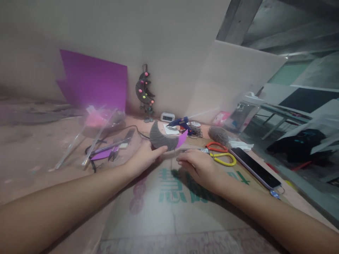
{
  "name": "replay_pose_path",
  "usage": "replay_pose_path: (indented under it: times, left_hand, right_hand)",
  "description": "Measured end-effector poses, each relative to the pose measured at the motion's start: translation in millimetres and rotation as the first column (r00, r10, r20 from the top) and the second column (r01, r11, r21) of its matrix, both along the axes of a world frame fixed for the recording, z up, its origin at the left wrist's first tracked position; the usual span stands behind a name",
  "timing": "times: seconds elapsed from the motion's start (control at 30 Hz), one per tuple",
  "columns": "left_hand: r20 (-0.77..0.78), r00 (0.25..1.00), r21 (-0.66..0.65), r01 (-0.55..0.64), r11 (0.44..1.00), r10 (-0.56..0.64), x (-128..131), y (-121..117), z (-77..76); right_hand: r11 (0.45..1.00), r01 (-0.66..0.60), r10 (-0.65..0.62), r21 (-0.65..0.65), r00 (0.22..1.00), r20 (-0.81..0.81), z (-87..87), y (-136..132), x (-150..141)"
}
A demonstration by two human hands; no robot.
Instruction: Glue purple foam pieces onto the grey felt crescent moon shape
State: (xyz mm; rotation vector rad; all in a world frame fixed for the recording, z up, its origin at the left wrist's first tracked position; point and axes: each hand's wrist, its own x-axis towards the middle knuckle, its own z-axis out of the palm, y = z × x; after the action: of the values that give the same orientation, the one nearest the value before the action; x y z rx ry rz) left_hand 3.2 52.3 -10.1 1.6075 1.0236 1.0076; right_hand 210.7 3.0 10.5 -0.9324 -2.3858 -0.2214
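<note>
My left hand (144, 157) grips a grey crescent-shaped piece (162, 137) with a purple tip, holding it upright above a cardboard sheet (169, 204) with green print. My right hand (201, 167) rests knuckles-up on the cardboard just right of the crescent, its fingers curled near a thin strand that I cannot make out clearly. A blue glue gun (180, 123) lies just behind the crescent.
Orange and yellow scissors (221, 153) and a dark phone (254, 167) lie to the right. A ball of twine (218, 134), a small clock (167, 116), a purple sheet (92, 81) against the wall, a hanging moon decoration (144, 91) and clear sticks (92, 141) stand behind.
</note>
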Motion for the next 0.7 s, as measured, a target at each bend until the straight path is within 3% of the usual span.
replay_pose_path:
  times: [0.2,0.37,0.53,0.7]
  left_hand:
    - [0.113,0.993,0.062,0.024,0.998,-0.031,1.5,-3.2,2.9]
    - [0.268,0.949,0.008,0.171,0.985,-0.167,3.9,-1.2,-4.0]
    - [0.313,0.933,0.012,0.184,0.983,-0.179,4.1,3.9,-13.1]
    - [0.319,0.937,-0.027,0.161,0.987,-0.144,4.8,0.4,-9.5]
  right_hand:
    - [0.986,0.121,-0.126,-0.114,0.991,-0.036,17.4,4.6,8.4]
    - [0.952,0.212,-0.231,-0.220,0.971,-0.063,38.5,10.4,16.0]
    - [0.884,0.293,-0.332,-0.363,0.942,-0.048,51.8,19.3,28.8]
    - [0.801,0.275,-0.331,-0.531,0.944,-0.010,55.7,26.2,39.1]
